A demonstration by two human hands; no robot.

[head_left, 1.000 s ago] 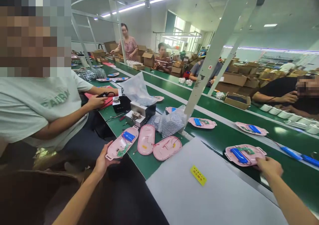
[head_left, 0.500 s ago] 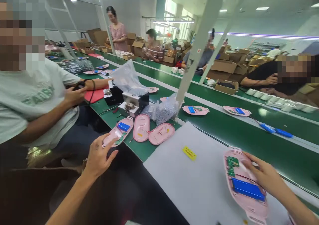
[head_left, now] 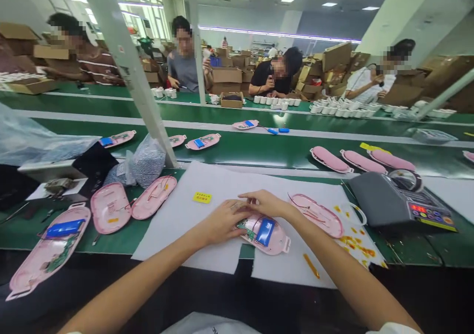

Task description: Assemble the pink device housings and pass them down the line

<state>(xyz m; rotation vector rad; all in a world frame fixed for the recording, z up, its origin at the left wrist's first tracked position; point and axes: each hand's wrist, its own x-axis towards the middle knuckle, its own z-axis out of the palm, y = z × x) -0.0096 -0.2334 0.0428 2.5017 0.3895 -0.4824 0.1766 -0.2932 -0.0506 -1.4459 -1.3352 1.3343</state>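
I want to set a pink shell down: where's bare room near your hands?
Bare white paper lies above your left hand and right hand, between the yellow label and the wired pink shell. Crowded: the gray digital instrument with yellow scraps rightward, pink shells leftward.

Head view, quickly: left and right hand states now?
Left hand: half closed over the pink shell, grip unclear.
Right hand: curled above it, grip unclear.

Right on the pink plastic shell (head_left: 278, 244) now, blue battery (head_left: 265, 232) and green circuit board (head_left: 246, 229) showing, left hand (head_left: 222, 220) at the board end, right hand (head_left: 265, 204) curled over the top edge! Under it lies a white paper sheet (head_left: 192, 230), with a wired pink shell (head_left: 317, 215) just beside it and a grey digital bench unit (head_left: 392, 201) further right.
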